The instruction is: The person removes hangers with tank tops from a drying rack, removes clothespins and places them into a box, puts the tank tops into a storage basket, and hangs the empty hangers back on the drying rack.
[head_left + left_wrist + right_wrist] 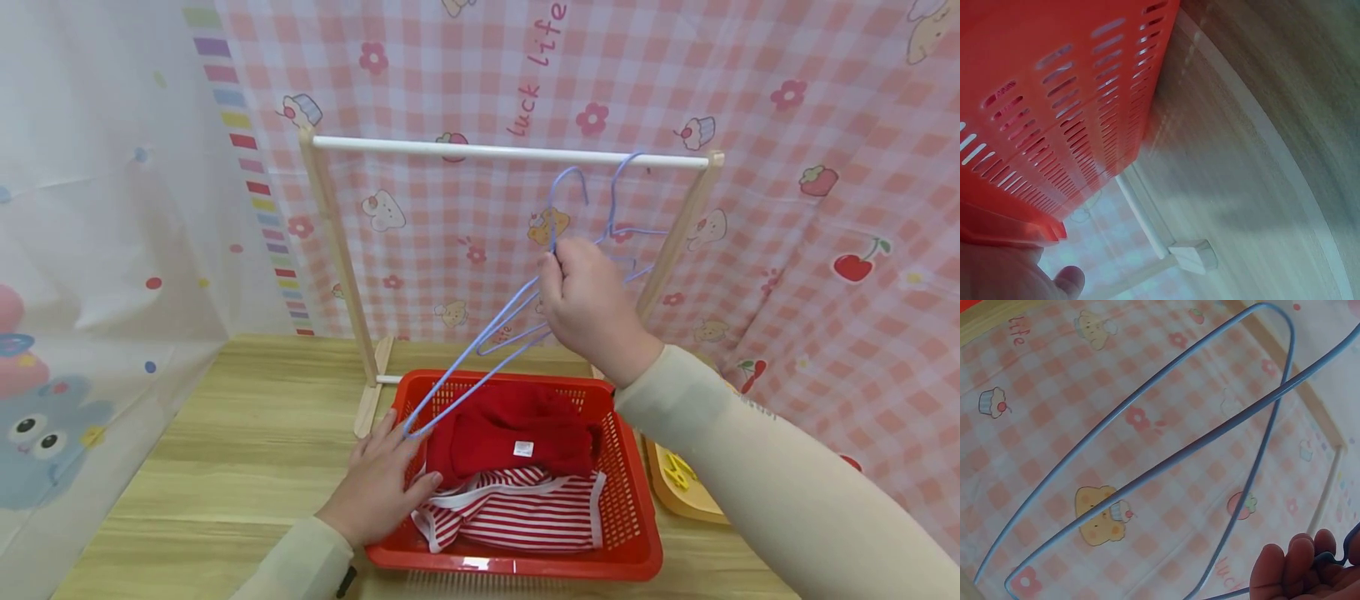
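Observation:
My right hand grips a blue wire hanger at its neck, hook upward, in front of the rack. The hanger slants down to the left, and its lower end meets the fingers of my left hand. That left hand rests over the left rim of a red basket, fingers mostly straight. Inside the basket lie a folded red garment and a red-and-white striped garment. A second blue hanger hangs from the rack's white rod, partly hidden by my right hand.
Wooden posts hold up the rack behind the basket. A yellow tray with yellow clips stands to the right, partly under my right arm. Checked cloth hangs behind, and the tabletop is wood-grained.

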`<state>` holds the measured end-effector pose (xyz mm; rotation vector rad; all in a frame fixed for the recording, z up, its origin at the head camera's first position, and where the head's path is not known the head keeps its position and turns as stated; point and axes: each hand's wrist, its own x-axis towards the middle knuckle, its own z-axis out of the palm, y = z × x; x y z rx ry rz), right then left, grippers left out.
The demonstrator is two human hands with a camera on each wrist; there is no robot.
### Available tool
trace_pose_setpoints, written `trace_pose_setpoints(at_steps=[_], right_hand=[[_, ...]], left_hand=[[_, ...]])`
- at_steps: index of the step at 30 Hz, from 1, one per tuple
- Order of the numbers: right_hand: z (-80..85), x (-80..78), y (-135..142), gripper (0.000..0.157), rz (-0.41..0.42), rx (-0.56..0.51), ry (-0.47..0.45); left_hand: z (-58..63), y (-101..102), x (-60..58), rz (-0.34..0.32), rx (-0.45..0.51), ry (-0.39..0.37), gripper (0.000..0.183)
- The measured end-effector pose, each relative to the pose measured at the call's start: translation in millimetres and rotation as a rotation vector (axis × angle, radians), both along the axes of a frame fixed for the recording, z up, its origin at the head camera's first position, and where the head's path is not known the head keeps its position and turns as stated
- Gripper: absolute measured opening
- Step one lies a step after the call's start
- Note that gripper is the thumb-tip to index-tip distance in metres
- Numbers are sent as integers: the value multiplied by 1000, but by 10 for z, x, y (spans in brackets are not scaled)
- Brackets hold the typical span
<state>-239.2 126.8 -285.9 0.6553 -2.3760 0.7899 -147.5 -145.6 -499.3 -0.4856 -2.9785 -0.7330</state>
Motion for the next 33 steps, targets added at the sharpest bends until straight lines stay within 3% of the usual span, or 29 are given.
trace_pose_setpoints(at_steps=[6,13,33], right_hand=[[18,-108,54,37,-15,-27,19],[51,-221,153,36,-90,-43,6],[218,-378,406,40,-194,-71,-12]], left_hand=[[12,13,-7,6,1,-7,63],[28,23,0,16,11,-19,64],[31,23,-6,23,19,-38,65]])
